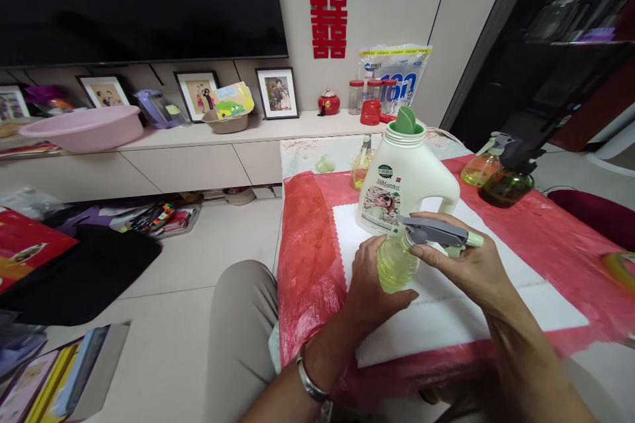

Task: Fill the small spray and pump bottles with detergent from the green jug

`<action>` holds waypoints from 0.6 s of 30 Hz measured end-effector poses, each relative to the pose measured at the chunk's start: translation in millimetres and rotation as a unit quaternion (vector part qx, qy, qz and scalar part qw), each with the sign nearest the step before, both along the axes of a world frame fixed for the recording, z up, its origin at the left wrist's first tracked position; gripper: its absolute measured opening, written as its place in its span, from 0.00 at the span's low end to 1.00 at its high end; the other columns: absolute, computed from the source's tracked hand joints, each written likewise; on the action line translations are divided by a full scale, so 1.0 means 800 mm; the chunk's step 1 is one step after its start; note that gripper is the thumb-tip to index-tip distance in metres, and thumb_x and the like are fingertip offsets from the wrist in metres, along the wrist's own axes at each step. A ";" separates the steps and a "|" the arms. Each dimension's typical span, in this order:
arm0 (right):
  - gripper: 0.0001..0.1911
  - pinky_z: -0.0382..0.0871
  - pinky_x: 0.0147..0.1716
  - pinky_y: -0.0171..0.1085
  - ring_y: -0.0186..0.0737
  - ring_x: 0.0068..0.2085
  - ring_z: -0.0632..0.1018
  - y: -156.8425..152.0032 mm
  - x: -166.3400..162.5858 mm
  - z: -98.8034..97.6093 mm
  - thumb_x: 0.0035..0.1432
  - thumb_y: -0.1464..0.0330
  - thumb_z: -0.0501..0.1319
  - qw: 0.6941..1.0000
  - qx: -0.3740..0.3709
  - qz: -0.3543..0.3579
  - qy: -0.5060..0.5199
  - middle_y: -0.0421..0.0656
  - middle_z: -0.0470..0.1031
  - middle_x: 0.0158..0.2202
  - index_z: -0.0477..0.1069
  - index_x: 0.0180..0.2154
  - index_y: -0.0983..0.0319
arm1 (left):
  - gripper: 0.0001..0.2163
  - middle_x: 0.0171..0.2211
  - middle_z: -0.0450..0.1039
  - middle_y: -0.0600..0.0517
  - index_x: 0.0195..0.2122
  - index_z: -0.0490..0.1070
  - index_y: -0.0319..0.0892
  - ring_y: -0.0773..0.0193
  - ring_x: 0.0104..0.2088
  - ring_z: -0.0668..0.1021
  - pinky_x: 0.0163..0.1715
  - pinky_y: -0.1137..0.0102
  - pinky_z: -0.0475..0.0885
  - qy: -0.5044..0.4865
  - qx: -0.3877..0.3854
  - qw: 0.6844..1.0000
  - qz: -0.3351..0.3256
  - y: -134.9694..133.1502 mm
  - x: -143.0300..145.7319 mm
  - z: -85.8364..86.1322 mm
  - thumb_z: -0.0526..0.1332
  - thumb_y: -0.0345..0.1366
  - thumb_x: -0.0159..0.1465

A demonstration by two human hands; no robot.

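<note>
My left hand [370, 281] is wrapped round a clear spray bottle [394, 268] with yellow-green liquid in it. At its top, my right hand [464, 261] grips the grey trigger spray head [436, 231], which sits at the bottle's neck; whether it is screwed tight I cannot tell. Just behind stands a large white detergent jug [411, 168], uncapped, with a green spout [405, 120] in its mouth. A white sheet [426, 324] lies under both hands and the jug, over a red plastic cover [312, 244] on the table.
Another spray bottle [361, 165] stands behind the jug, near a pale green cap [325, 163]. On the right are an orange-yellow spray bottle [481, 168] and a dark one [507, 182]. A tape roll [620, 268] lies at the right edge. Jars and a red cup [370, 112] line the cabinet.
</note>
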State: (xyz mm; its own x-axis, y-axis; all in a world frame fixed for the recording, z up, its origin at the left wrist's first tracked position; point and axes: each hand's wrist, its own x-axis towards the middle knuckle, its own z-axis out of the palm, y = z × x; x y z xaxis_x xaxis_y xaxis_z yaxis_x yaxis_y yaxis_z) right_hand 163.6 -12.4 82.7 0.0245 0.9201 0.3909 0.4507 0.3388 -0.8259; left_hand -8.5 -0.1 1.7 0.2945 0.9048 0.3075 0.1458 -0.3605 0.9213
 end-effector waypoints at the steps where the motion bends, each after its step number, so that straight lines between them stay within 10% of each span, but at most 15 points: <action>1: 0.25 0.77 0.46 0.32 0.38 0.46 0.80 -0.001 -0.002 0.001 0.53 0.60 0.71 1.000 -0.002 -0.008 0.000 0.44 0.77 0.49 0.74 0.52 0.60 | 0.46 0.58 0.63 0.42 0.60 0.56 0.44 0.43 0.60 0.67 0.62 0.45 0.62 0.002 0.010 1.000 0.002 0.000 -0.001 0.001 0.76 0.30 0.41; 18: 0.21 0.75 0.46 0.34 0.38 0.44 0.78 -0.008 -0.018 0.007 0.55 0.58 0.69 0.999 0.011 -0.038 -0.031 0.43 0.77 0.46 0.75 0.49 0.61 | 0.23 0.50 0.74 0.49 0.53 0.67 0.49 0.54 0.52 0.76 0.54 0.56 0.73 0.018 0.051 0.998 0.024 -0.016 -0.031 0.090 0.67 0.26 0.57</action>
State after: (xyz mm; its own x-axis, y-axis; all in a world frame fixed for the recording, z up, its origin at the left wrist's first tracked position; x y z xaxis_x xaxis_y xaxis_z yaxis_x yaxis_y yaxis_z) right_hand 149.1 -19.0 88.6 0.0691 0.9080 0.4132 0.5250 0.3191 -0.7890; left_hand -33.6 -12.8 73.4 0.2636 0.8827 0.3890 0.1983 -0.4442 0.8737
